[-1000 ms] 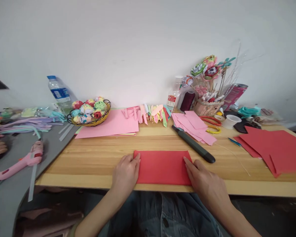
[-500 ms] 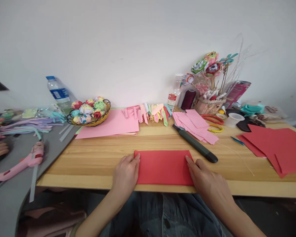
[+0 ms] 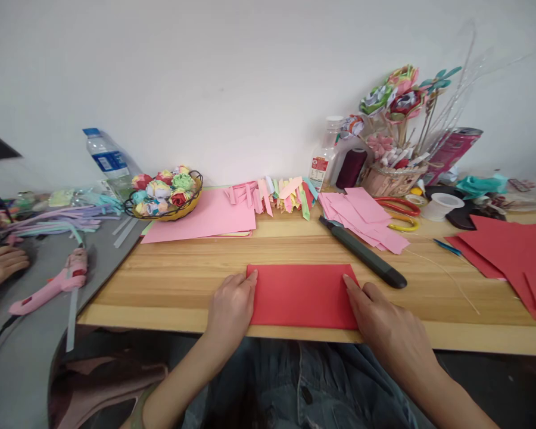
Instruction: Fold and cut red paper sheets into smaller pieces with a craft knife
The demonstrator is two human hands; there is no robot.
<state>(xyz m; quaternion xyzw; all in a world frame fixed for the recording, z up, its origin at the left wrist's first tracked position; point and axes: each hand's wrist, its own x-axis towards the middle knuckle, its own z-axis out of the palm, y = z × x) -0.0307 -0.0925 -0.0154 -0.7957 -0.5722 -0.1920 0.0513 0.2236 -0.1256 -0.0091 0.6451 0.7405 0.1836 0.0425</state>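
Pale wall (image 3: 250, 71) backs a wood-grain worktop (image 3: 183, 256) stretching across the frame. At lower centre, red paper (image 3: 304, 298) lies between a person's left hand (image 3: 230, 304) and right hand (image 3: 386, 325), both with fingertips on its upper corners; whether they pinch it cannot be told. Its long axis runs left to right.

The left hand (image 3: 231, 307) partly hides the red paper (image 3: 301, 298).

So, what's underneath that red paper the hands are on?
Wooden tabletop shows around the red paper, which appears to lie on it. Whatever is directly beneath is covered; the left hand and right hand also hide parts of its side edges.
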